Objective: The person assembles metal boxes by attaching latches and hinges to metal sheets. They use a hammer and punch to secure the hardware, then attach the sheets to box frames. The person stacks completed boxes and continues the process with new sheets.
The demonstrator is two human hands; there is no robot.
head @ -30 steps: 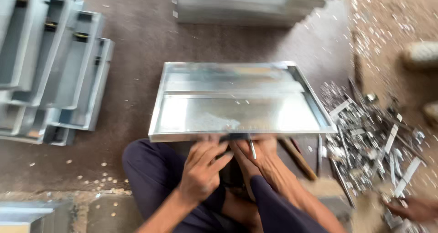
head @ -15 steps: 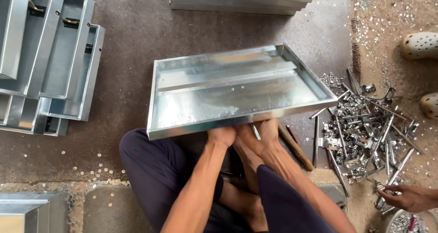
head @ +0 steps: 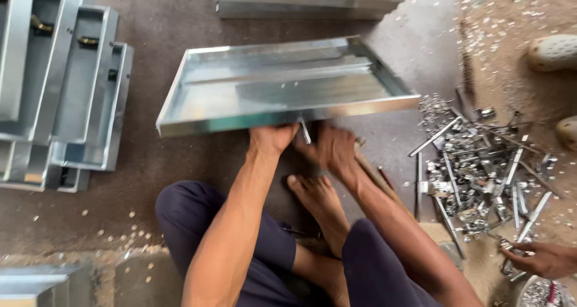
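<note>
Both hands sit at the near edge of a shallow metal tray (head: 282, 85), head view only. Left hand (head: 273, 139) curls its fingers up under the tray's front lip, gripping it. Right hand (head: 330, 151) is just beside it, blurred; it closes around something at the same edge, and whether that is the lip or the small metal pin (head: 305, 131) sticking down between the two hands, cannot tell. Tray tilted, left corner nearer the lens, right end toward the scrap pile; open side up, a raised strip running along its inner floor.

Person sits on the floor (head: 180, 157), legs folded, dark trousers, one bare foot (head: 315, 199) lying just below the hands. Wooden handle (head: 375, 175) lies on the floor, partly hidden by the right forearm.

Right of the tray: heap of small metal strips and brackets (head: 481, 175), loose and overlapping, shavings scattered around it. Far left: stack of trays (head: 66, 91), overlapped, two showing dark fittings. Top edge: more flat metal pieces (head: 312, 0), stacked.

Lower right corner: another person's hand (head: 538, 260) at the edge of the heap, fingers among the strips. Upper right: pale shoe (head: 553, 51) on the gritty ground.
</note>
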